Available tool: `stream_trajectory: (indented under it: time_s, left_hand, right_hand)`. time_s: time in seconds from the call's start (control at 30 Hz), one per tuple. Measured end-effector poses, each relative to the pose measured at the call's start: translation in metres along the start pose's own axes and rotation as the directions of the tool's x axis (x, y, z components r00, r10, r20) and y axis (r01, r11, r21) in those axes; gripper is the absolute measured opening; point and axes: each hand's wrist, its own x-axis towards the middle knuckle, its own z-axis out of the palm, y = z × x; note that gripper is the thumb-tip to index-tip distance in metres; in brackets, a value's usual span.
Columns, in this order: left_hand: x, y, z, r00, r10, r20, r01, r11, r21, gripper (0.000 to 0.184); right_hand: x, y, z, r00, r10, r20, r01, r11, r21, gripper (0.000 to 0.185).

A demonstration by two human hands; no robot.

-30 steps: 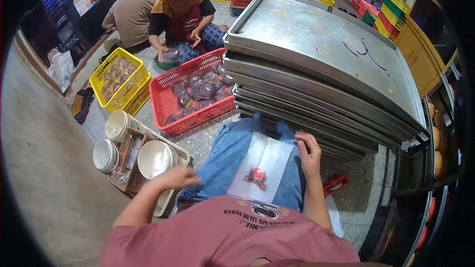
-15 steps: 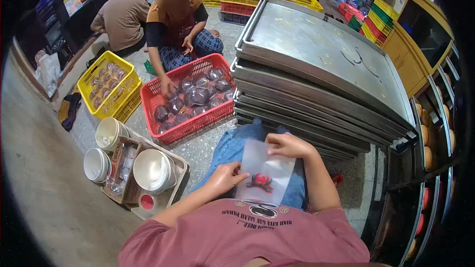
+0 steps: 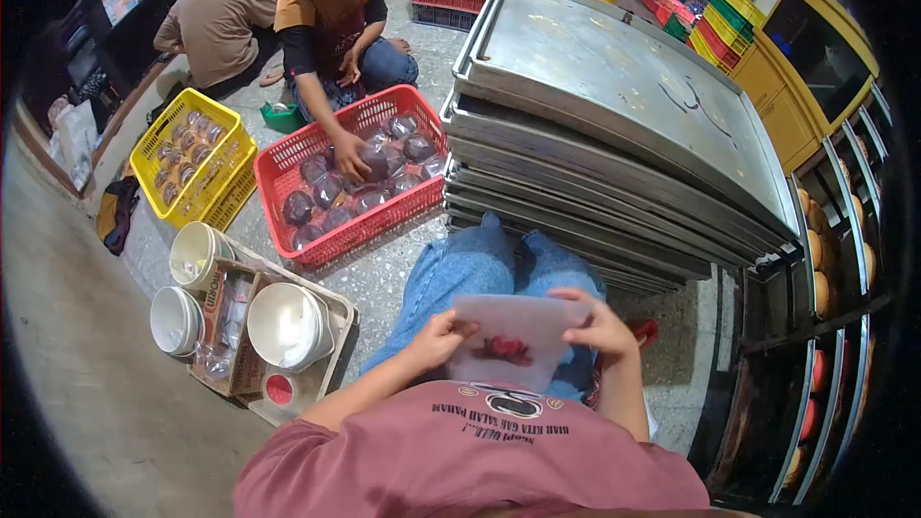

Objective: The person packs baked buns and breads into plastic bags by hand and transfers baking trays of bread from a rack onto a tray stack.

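Note:
A translucent plastic bag (image 3: 523, 321) with a red printed design is spread over my lap, in front of my shirt. Its left edge is pinched between the thumb and fingers of my left hand (image 3: 439, 340). On the other side, my right hand (image 3: 602, 328) grips the upper right part, fingers behind and thumb in front. Nothing shows inside the bag, though its print is blurred.
A co-worker's hand (image 3: 353, 157) reaches into a red crate (image 3: 360, 226) of wrapped dark round buns. Stacked metal trays (image 3: 614, 67) stand ahead on the right. White buckets (image 3: 288, 326) sit left, near a yellow crate (image 3: 187, 203) of packed goods. Bread racks (image 3: 825, 326) line the right.
My right hand has moved right and down, from the bag's top to its right side, and the bag's top edge is lower and wider. The co-worker's hand has shifted right over the buns.

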Motion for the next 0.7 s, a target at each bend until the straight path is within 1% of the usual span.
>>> stream_trajectory:
  time_s: [0.03, 0.07, 0.1, 0.13, 0.17, 0.2, 0.23, 0.3, 0.33, 0.4, 0.43, 0.47, 0.5, 0.53, 0.6, 0.63, 0.7]
  left_hand:
    - [0.0, 0.007, 0.002, 0.996, -0.081, 0.043, 0.081, 0.997, -0.005, 0.025]
    - [0.0, 0.012, 0.004, 0.983, -0.159, 0.087, 0.16, 0.987, -0.006, 0.026]
    - [0.001, 0.016, 0.005, 0.983, -0.161, 0.087, 0.162, 0.987, -0.009, 0.026]
    - [0.002, 0.018, 0.005, 0.984, -0.158, 0.081, 0.154, 0.986, 0.059, 0.028]
    - [0.002, 0.02, 0.005, 0.985, -0.156, 0.075, 0.146, 0.981, 0.127, 0.031]
    - [0.001, 0.017, 0.003, 0.985, -0.161, 0.069, 0.151, 0.98, 0.127, 0.031]
    - [0.003, 0.013, 0.0, 0.98, -0.184, 0.079, 0.17, 0.973, 0.155, 0.032]
    - [0.003, 0.015, -0.003, 0.975, -0.206, 0.086, 0.188, 0.964, 0.186, 0.034]
    - [0.001, 0.02, -0.002, 0.974, -0.215, 0.077, 0.198, 0.964, 0.18, 0.033]
    - [0.002, 0.021, -0.002, 0.972, -0.223, 0.067, 0.209, 0.963, 0.17, 0.032]
    - [0.003, 0.02, -0.004, 0.984, -0.174, 0.032, 0.171, 0.982, 0.078, 0.031]
    - [0.005, 0.019, -0.005, 0.992, -0.128, -0.009, 0.127, 0.992, -0.013, 0.029]
    - [0.006, 0.027, -0.004, 0.997, -0.072, -0.031, 0.071, 0.997, -0.014, 0.026]
    - [0.007, 0.025, -0.006, 0.997, -0.072, -0.042, 0.071, 0.997, -0.019, 0.026]
    - [0.008, 0.018, -0.012, 0.991, -0.092, -0.096, 0.093, 0.996, 0.006, 0.019]
    - [0.007, 0.019, -0.013, 0.989, -0.091, -0.113, 0.092, 0.996, 0.003, 0.019]
    - [0.009, 0.024, -0.015, 0.977, 0.022, -0.213, -0.015, 0.999, 0.037, 0.014]
  right_hand:
    - [-0.002, 0.009, 0.006, 1.0, -0.015, 0.003, 0.015, 0.962, -0.271, 0.045]
    - [-0.002, 0.015, 0.01, 1.0, -0.027, 0.011, 0.029, 0.852, -0.523, 0.044]
    - [0.0, 0.021, 0.01, 0.998, 0.059, -0.006, -0.054, 0.855, -0.516, 0.034]
    - [0.0, 0.025, 0.009, 0.998, 0.062, -0.003, -0.055, 0.856, -0.515, 0.034]
    - [0.0, 0.029, 0.009, 0.999, 0.032, -0.035, -0.046, 0.838, -0.544, 0.029]
    - [0.0, 0.031, 0.01, 0.998, 0.001, -0.066, -0.038, 0.819, -0.572, 0.024]
    - [0.0, 0.028, 0.013, 0.998, 0.002, -0.062, -0.037, 0.821, -0.57, 0.024]
    - [0.002, 0.016, 0.02, 0.993, 0.07, -0.097, -0.113, 0.809, -0.577, 0.02]
    - [0.002, 0.015, 0.02, 0.993, 0.071, -0.094, -0.112, 0.81, -0.576, 0.02]
    - [0.001, 0.013, 0.018, 1.0, -0.023, 0.007, 0.022, 0.801, -0.598, 0.019]
    - [0.0, 0.011, 0.019, 1.0, -0.019, 0.009, 0.021, 0.801, -0.598, 0.019]
    - [-0.001, 0.009, 0.02, 1.0, 0.004, -0.029, -0.021, 0.775, -0.632, 0.019]
    - [-0.001, 0.009, 0.021, 0.998, 0.027, -0.065, -0.063, 0.746, -0.663, 0.019]
    - [-0.001, 0.011, 0.02, 0.998, 0.033, -0.055, -0.061, 0.745, -0.664, 0.019]
    - [-0.002, 0.017, 0.018, 0.995, 0.012, -0.102, -0.073, 0.779, -0.623, 0.02]
    - [-0.003, 0.019, 0.019, 0.996, 0.018, -0.086, -0.068, 0.779, -0.623, 0.02]
    - [-0.003, 0.021, 0.02, 0.989, 0.012, -0.145, -0.099, 0.786, -0.61, 0.021]
